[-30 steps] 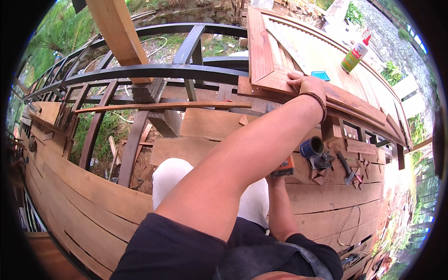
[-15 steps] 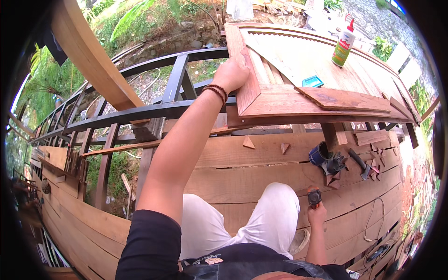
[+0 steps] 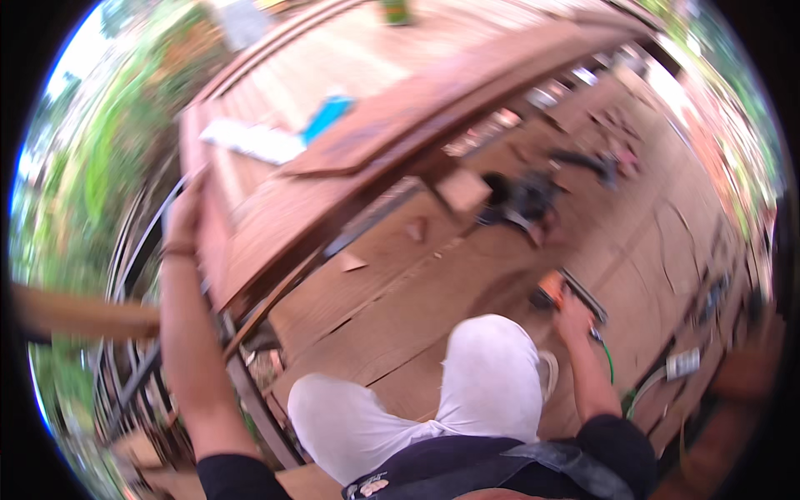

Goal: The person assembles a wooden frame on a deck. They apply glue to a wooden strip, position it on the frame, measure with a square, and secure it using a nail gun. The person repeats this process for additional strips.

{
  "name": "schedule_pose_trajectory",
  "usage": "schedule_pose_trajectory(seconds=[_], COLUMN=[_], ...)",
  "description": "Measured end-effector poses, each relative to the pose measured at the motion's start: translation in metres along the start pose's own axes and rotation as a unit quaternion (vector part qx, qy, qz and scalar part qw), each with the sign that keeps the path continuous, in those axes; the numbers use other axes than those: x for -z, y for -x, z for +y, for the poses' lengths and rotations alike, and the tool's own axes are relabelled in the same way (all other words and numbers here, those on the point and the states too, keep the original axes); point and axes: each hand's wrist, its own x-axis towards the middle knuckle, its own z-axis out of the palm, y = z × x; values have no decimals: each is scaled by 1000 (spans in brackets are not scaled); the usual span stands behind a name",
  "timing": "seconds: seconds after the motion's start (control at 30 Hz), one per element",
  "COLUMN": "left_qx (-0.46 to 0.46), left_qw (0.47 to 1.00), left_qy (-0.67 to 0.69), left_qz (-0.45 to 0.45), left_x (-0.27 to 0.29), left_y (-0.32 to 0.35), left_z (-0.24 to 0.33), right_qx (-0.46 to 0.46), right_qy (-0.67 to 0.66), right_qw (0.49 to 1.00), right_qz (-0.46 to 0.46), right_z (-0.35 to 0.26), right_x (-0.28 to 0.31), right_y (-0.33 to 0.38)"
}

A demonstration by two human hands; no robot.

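My left hand grips the left edge of a reddish wooden framed panel, fingers closed over its border. Low on the right, my right hand is wrapped round an orange and black nail gun, held above the deck beside my right knee. A green hose trails from the tool. On the panel lie a loose brown board, a white strip and a small turquoise tray. Only the green base of a bottle shows at the top. Motion blurs the picture.
On the plank deck lie a triangular offcut, a dark can and a blurred hammer-like tool among scattered wood scraps. Cords and a white box are at the right. A wooden beam juts in from the left.
My view has swung right and tilted, smearing the scene. My left hand stays on the panel's edge. The nail gun has turned and now shows from its side, with its hose visible.
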Motion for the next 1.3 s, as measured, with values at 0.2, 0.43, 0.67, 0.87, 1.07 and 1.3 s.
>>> schedule_pose_trajectory(seconds=[0.2, 0.43, 0.67, 0.87, 1.07, 1.3], left_qx=[-45, 24, 60, 87, 103, 33], left_qw=[980, 967, 959, 956, 964, 922], left_qy=[-187, -228, -244, -234, -178, -323], left_qz=[43, 115, 131, 156, 171, 213], left_x=[149, 59, 57, 29, -43, 9], left_y=[-6, 2, 10, 42, 100, 74], left_z=[19, 32, 62, 52, 44, 19], right_qx=[81, 19, 33, 209, 453, 490], right_qy=[3, -125, -258, -386, -47, 127], right_qw=[984, 980, 954, 871, 890, 848], right_qz=[161, 151, 148, 223, 2, -158], right_z=[3, 24, 44, -28, -189, -222], right_x=[-42, -49, -24, 68, 27, 12], right_y=[-18, 40, 43, -116, -281, -318])
